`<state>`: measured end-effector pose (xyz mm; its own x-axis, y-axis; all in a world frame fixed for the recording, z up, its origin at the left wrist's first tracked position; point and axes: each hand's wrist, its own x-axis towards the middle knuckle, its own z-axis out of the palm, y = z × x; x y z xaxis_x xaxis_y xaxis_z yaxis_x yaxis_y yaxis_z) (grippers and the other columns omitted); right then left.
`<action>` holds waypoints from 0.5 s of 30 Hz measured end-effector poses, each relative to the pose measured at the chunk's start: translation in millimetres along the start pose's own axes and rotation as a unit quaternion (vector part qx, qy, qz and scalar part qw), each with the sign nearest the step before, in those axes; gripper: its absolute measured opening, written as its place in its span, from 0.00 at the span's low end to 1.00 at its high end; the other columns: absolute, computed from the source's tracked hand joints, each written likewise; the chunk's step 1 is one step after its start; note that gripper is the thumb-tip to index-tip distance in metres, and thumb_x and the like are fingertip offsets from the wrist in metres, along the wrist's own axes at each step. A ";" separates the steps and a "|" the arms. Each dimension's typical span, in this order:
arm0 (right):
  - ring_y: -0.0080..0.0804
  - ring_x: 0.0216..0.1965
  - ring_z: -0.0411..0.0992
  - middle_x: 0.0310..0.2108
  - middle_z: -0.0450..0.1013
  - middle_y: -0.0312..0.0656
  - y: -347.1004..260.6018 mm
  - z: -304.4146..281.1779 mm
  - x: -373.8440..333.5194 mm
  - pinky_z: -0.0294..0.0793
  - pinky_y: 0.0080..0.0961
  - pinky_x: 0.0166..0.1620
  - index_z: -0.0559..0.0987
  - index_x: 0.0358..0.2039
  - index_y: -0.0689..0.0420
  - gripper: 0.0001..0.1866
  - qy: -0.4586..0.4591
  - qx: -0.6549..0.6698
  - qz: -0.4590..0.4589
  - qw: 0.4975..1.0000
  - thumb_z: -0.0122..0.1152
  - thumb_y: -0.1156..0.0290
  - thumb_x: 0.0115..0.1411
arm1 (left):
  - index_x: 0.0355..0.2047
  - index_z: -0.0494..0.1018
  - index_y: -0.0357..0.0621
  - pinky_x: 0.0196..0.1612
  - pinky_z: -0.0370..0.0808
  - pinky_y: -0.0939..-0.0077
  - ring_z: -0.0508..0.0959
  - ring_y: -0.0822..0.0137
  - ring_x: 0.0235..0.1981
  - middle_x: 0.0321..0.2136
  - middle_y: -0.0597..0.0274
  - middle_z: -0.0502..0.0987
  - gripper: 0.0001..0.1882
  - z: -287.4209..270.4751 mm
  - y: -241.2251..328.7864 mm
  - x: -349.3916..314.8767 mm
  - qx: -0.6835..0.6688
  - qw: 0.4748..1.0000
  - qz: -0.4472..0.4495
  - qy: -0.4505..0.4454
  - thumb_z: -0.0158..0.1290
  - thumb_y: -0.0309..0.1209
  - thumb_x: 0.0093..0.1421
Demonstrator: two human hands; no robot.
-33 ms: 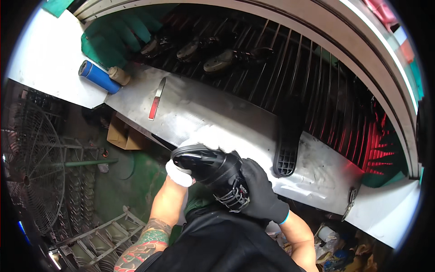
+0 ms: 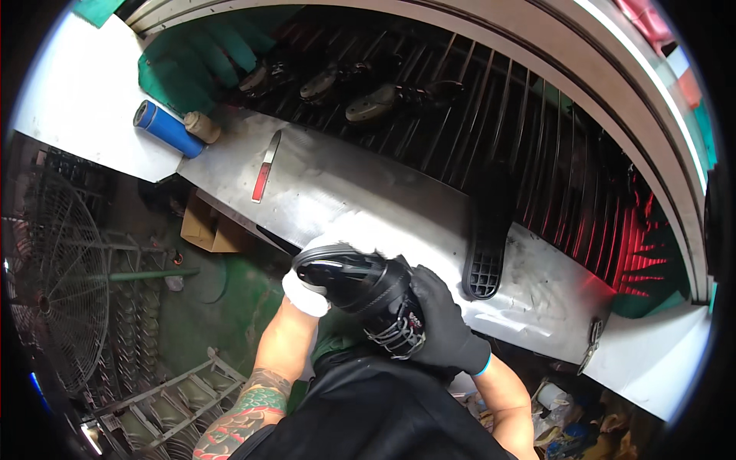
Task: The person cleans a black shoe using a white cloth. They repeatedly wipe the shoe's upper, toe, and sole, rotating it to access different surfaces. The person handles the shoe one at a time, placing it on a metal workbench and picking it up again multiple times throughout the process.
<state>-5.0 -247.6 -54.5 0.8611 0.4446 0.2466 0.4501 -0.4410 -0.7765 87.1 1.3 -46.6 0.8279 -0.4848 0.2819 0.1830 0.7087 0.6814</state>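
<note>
Just above my lap, in front of the metal ledge, both hands hold a black lace-up shoe, tilted with its toe to the left. My left hand, in a white glove, is closed at the toe end; most of its fingers are hidden behind the shoe. Gloved in black, my right hand wraps round the other end, next to the grey laces. To the right of that hand, a black shoe sole with a grid-patterned end lies across the ledge's far edge.
The metal ledge carries a red-handled knife. At its left end are a blue cylinder and a small beige bottle. Behind, several shoes rest on dark rollers. A large fan stands left.
The shoe and both hands have shifted very slightly to the right. Both hands keep their hold, and the things on the ledge have not moved.
</note>
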 end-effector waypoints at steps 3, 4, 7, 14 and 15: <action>0.66 0.71 0.59 0.71 0.55 0.63 21.7 -4.3 -6.7 0.61 0.53 0.71 0.53 0.76 0.58 0.68 -0.019 0.067 -0.006 0.998 0.87 0.55 0.41 | 0.64 0.69 0.27 0.67 0.73 0.56 0.77 0.51 0.62 0.61 0.41 0.76 0.47 14.5 13.6 15.4 0.058 0.998 -0.029 0.008 0.74 0.34 0.45; 0.66 0.71 0.58 0.71 0.54 0.64 24.1 -5.4 -6.5 0.61 0.52 0.72 0.51 0.77 0.58 0.71 -0.031 0.085 -0.002 0.996 0.88 0.54 0.41 | 0.66 0.68 0.27 0.67 0.72 0.56 0.76 0.51 0.64 0.63 0.42 0.75 0.52 21.2 20.4 21.4 0.087 0.995 -0.040 0.016 0.75 0.35 0.42; 0.56 0.72 0.60 0.72 0.58 0.61 11.4 -9.7 -3.4 0.63 0.46 0.71 0.42 0.80 0.58 0.76 -0.071 0.194 0.085 0.975 0.89 0.57 0.41 | 0.63 0.70 0.31 0.65 0.73 0.59 0.78 0.56 0.60 0.59 0.45 0.78 0.45 13.5 22.2 32.2 0.135 0.991 0.017 0.013 0.75 0.36 0.45; 0.32 0.59 0.73 0.58 0.73 0.42 -13.4 10.6 -26.1 0.75 0.34 0.61 0.66 0.68 0.59 0.44 -0.147 0.502 0.323 0.789 0.79 0.71 0.54 | 0.54 0.73 0.34 0.52 0.79 0.71 0.81 0.62 0.44 0.46 0.48 0.81 0.15 8.4 -35.4 38.9 0.255 0.861 0.208 0.387 0.47 0.27 0.70; 0.32 0.58 0.74 0.56 0.75 0.41 -17.1 11.2 -26.9 0.76 0.34 0.60 0.68 0.65 0.59 0.40 -0.142 0.482 0.358 0.787 0.78 0.71 0.54 | 0.54 0.73 0.37 0.59 0.77 0.61 0.79 0.59 0.49 0.46 0.51 0.80 0.14 -4.5 -44.8 36.6 0.111 0.902 0.176 0.378 0.48 0.32 0.75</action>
<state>-38.5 -243.3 -54.4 0.6630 0.5685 -0.4871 -0.6330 0.0781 -0.7702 111.6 -45.8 -69.8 0.9542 0.2984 0.0228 -0.2030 0.5893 0.7820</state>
